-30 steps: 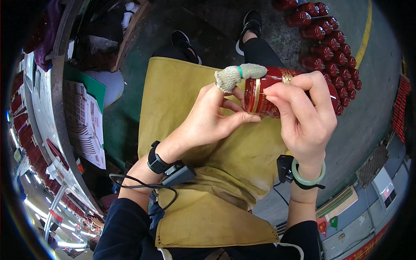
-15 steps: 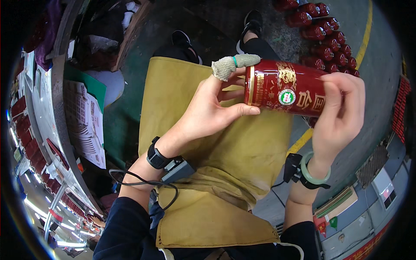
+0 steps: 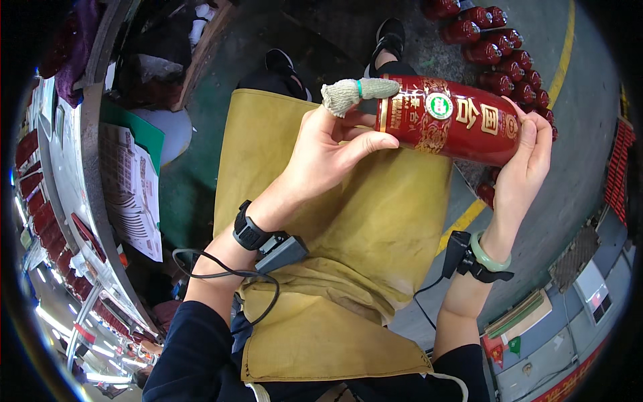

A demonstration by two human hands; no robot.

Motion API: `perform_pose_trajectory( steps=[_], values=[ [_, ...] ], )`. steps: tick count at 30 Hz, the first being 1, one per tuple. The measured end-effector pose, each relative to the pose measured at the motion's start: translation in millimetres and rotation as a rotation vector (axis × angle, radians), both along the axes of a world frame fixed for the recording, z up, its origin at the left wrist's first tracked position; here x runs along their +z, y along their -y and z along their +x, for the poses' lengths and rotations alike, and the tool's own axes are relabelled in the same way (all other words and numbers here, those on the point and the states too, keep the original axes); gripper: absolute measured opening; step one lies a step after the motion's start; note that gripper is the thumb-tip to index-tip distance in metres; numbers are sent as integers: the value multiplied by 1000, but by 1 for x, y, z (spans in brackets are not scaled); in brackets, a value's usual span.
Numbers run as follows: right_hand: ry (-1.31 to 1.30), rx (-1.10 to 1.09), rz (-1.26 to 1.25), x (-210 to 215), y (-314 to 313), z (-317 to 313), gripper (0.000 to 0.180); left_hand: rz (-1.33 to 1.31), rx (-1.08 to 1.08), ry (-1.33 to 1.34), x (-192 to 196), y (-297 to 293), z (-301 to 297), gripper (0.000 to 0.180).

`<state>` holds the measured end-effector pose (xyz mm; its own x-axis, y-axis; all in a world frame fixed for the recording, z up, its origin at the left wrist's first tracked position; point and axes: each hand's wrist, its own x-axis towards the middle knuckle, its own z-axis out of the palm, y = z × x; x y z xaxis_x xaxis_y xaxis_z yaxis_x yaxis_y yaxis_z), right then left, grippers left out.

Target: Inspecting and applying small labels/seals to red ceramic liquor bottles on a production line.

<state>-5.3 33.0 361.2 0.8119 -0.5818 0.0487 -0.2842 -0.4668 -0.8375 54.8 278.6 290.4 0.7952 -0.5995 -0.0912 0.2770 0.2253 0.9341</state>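
A glossy dark red bottle (image 3: 462, 130) with gold print and a round green-and-white sticker (image 3: 439, 106) lies sideways between my hands, above my lap. My left hand (image 3: 335, 144) grips its flat, gold-banded end, thumb on the near side. One finger of that hand wears a knitted cloth cover (image 3: 358, 92) with a green band, resting on the bottle's far side. At the rounded right end, my right hand (image 3: 526, 154) holds on with its fingertips; some of its fingers are hidden behind the bottle. A yellow-tan apron (image 3: 321, 234) covers my lap below.
Several similar red bottles (image 3: 495, 50) stand on the floor at the far right, near a yellow floor line (image 3: 564, 57). Printed sheets (image 3: 130, 187) hang beside the workbench (image 3: 100, 221) at left. Cables run from the wrist devices (image 3: 281, 253). Boards (image 3: 519, 315) lie at lower right.
The bottle has turned about its long axis, so the sticker and gold print have moved toward its far side. My right hand has shifted outward to the bottle's rounded end, uncovering more of it.
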Motion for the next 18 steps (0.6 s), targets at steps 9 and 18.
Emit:
perform_pose_trajectory(
  steps=[9,18],
  values=[
    [-69,-42,14,-14,19,6,27,-21,4,-3,1,6,11,70],
    [-37,-68,15,-20,19,6,28,20,-50,-141,-8,9,29,77]
  ],
)
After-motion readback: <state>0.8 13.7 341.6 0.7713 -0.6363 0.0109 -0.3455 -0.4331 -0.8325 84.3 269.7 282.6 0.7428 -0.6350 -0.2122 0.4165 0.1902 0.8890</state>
